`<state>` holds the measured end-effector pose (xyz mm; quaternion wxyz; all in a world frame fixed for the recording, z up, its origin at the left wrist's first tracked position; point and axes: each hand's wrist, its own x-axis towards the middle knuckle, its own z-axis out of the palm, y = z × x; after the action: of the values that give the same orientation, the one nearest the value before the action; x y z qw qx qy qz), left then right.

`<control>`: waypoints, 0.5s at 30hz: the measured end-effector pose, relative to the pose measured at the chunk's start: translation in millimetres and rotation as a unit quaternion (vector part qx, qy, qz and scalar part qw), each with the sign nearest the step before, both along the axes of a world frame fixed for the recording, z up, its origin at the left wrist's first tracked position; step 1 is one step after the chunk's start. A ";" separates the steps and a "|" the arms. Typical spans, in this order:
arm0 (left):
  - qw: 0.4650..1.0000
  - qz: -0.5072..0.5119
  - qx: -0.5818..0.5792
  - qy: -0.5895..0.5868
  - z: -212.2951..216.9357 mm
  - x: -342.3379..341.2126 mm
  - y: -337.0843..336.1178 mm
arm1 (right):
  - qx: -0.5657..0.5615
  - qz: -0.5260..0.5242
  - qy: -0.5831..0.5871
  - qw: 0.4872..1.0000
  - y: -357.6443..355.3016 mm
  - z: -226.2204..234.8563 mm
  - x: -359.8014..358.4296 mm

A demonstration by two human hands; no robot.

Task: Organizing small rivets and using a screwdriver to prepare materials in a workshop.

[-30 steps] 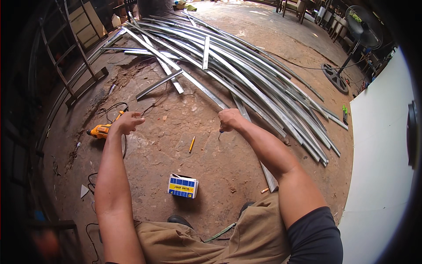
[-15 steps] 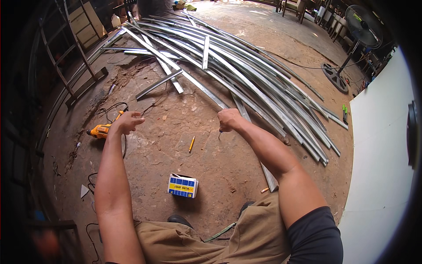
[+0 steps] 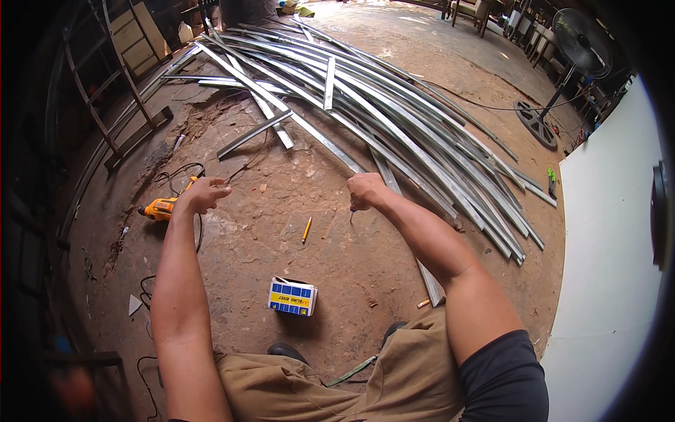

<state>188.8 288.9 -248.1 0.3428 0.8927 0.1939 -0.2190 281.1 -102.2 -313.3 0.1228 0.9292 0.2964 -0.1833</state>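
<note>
Left hand: the left hand (image 3: 204, 195) is stretched out over the dirt floor (image 3: 267, 232), fingers curled loosely inward and empty; it hovers just beside the drill.
Drill: an orange and yellow drill (image 3: 160, 209) lies on its side on the floor, just left of the left hand, its black cord (image 3: 176, 172) looping past the wrist.
Right hand: the right hand (image 3: 367, 191) is closed in a fist, fingers pressed together around a small dark tool (image 3: 352, 214) whose tip pokes out below the fist; what kind of tool cannot be told.
Metal strips: a big heap of long silvery metal strips (image 3: 394, 119) fans across the floor beyond both hands; the right hand is at its near edge.
Pencil: a yellow pencil (image 3: 306, 230) lies on the floor between the two arms.
Box: a small blue, yellow and white box (image 3: 292, 297) sits open near the knees.
Fan: a standing fan (image 3: 562, 63) is at the far right.
Ladder: a ladder (image 3: 112, 84) leans at the far left.
Board: a white board (image 3: 612, 267) lies along the right side.
</note>
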 end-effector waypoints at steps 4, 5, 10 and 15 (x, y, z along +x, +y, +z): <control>1.000 0.009 -0.001 0.003 0.9 -0.3 -2.3 | 0.001 -0.004 -0.004 1.000 0.9 -0.1 1.2; 1.000 0.009 -0.001 0.003 0.7 0.0 -2.1 | 0.001 -0.005 -0.004 1.000 0.3 -1.8 1.9; 1.000 0.004 -0.002 0.008 -1.6 0.0 3.4 | 0.006 -0.005 -0.006 1.000 3.1 1.3 -0.6; 1.000 0.006 0.005 0.006 2.4 -0.9 -3.3 | -0.004 -0.005 0.006 1.000 3.6 6.7 -2.7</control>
<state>187.9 285.7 -245.7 0.3384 0.8917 0.2028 -0.2217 278.3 -98.6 -306.6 0.1241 0.9289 0.2919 -0.1912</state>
